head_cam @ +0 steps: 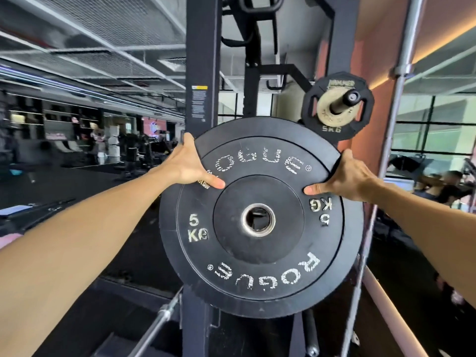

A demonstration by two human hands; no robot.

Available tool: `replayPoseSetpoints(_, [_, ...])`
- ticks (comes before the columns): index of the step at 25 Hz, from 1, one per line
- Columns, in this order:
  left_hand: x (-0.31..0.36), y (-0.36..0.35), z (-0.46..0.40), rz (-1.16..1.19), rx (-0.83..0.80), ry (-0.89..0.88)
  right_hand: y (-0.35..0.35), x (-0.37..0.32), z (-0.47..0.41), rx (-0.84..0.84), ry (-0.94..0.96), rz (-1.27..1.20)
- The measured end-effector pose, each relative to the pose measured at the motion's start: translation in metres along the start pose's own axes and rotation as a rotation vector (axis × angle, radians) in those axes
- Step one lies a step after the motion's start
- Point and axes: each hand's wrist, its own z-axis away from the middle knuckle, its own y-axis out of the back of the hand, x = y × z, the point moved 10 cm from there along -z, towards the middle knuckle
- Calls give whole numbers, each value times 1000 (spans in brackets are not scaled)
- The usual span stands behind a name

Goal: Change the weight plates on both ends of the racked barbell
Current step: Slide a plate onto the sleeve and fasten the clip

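A large black 5 kg bumper plate (260,256) with white lettering fills the middle of the view, held upright in the air, and I see through its steel centre hole. My left hand (189,163) grips its upper left rim, thumb on the face. My right hand (345,176) grips the upper right rim the same way. Above and to the right, a smaller black 5 kg plate (313,104) sits on a steel sleeve end (350,97) that points toward me. The rest of that bar is hidden.
A black rack upright (202,73) stands right behind the held plate. A grey metal pole (394,124) runs down the right side. A steel bar (157,323) lies low at the bottom centre. Gym machines and a person (448,186) are further off.
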Motion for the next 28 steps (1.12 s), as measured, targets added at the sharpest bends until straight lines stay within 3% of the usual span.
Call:
replayPoseSetpoints(8, [-133,108,-13,-33,39,-7,-66,-159,7,22,58,16])
replayPoseSetpoints(14, [-213,152,-26,-66,-9,-32,-121,-238,15,12,16,36])
replayPoseSetpoints(28, [-333,165,-31,-55,-77,16,-209,-307,23,-37,-36,55])
